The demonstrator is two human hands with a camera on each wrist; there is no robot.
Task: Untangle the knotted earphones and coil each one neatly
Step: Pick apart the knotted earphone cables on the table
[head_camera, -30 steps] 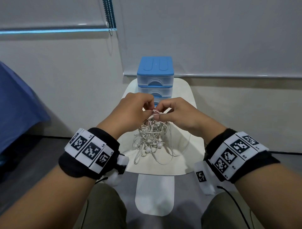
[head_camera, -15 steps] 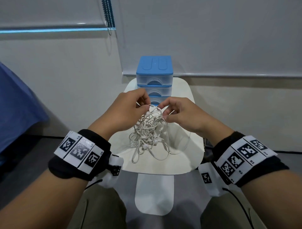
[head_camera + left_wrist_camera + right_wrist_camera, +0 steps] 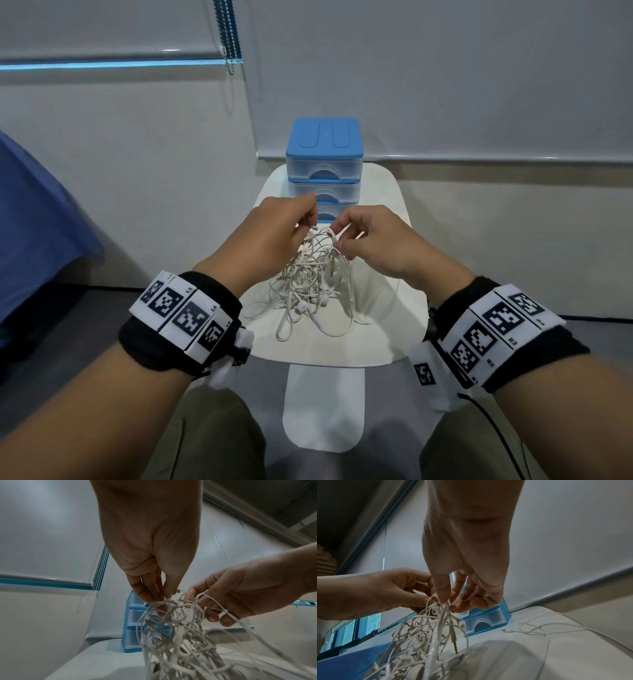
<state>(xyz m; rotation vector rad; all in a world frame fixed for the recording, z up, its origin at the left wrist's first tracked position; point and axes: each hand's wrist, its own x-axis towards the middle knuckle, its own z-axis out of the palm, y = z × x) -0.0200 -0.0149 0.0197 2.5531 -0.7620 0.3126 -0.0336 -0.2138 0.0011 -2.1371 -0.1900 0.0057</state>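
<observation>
Head view: both hands raised over the small white table (image 3: 376,346), the white earphones (image 3: 313,281) hanging from them as one dense clump, top lifted, lower loops and buds trailing onto the tabletop. Left hand (image 3: 274,236) pinches a strand at the top of the clump; right hand (image 3: 373,240) pinches another strand just beside it, fingers curled, hands near each other but not touching. Blue drawer unit (image 3: 323,171) sits behind at the table's far end. Left wrist view: left hand (image 3: 150,555) fingertips pressed together on a cord end at the top of the earphones (image 3: 180,635); right hand (image 3: 240,595) has a flat cord threaded between its fingers. Cords below are looped through each other, no clean separate run visible. Right wrist view: right hand (image 3: 467,563) thumb and forefinger nip a bundle of strands at the top of the earphones (image 3: 426,635); left hand (image 3: 385,592) holds strands right next to it; buds and a jack plug (image 3: 454,642) dangle inside the mass. One thin cable (image 3: 539,630) lies on the table to the side, apart from the clump; can't tell if it's fully free. Judgement: early stage. No coil made, knot essentially intact, at most one strand being worked loose. All the separating and all the coiling still to do.
</observation>
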